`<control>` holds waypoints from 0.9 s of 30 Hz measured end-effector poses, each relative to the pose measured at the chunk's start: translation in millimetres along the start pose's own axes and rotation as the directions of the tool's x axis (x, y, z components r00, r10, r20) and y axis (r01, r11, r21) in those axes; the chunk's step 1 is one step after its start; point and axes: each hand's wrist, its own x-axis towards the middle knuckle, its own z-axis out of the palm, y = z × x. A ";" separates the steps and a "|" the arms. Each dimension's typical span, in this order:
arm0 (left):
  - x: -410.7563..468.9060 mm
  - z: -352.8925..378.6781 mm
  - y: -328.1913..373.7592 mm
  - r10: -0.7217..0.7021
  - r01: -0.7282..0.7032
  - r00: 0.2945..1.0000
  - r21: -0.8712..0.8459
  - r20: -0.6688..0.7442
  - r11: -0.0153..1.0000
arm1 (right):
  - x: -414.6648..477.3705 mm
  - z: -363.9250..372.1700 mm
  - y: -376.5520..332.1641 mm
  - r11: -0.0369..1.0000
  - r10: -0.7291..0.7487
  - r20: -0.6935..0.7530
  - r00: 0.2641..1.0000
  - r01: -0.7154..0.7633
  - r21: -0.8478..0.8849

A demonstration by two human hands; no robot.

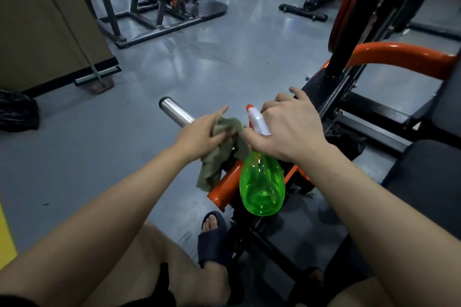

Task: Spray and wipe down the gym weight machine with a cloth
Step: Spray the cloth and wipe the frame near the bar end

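Frame centre: left hand [199, 136] clutches cloth [219, 149] against chrome bar [175, 112] of weight machine [331, 97]; right hand [290, 127] grips green spray bottle [262, 184], hanging nozzle-up. Risk: loose cloth tail slips, bottle knocks frame, wet floor

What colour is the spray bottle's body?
Translucent bright green; the spray bottle shows best in the head view, held by the right hand.

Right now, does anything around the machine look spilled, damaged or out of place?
Nothing stands out. The left hand holds the cloth at the chrome bar, the right hand holds the green spray bottle by its neck, nozzle up, and the floor shows glare but no puddle that I can make out.
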 end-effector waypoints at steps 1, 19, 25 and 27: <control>-0.9 5.9 -5.1 -0.080 0.071 0.992 0.086 0.099 0.994 | 0.5 0.1 -0.5 1.000 -0.005 -0.002 1.000 0.005 -0.014; -3.6 59.2 -4.1 -0.456 0.663 0.676 -0.748 0.579 0.033 | 4.0 6.1 -3.3 0.999 0.041 -0.106 0.994 -0.037 0.039; 1.4 74.1 -0.9 -0.530 0.447 0.722 -0.884 0.445 -0.134 | 2.7 11.3 -3.6 0.996 0.044 -0.172 0.984 -0.029 0.085; -3.7 81.6 -7.0 -0.520 0.439 0.721 -0.882 0.458 -0.170 | 2.7 11.4 -1.3 0.997 0.029 -0.186 0.982 -0.015 0.080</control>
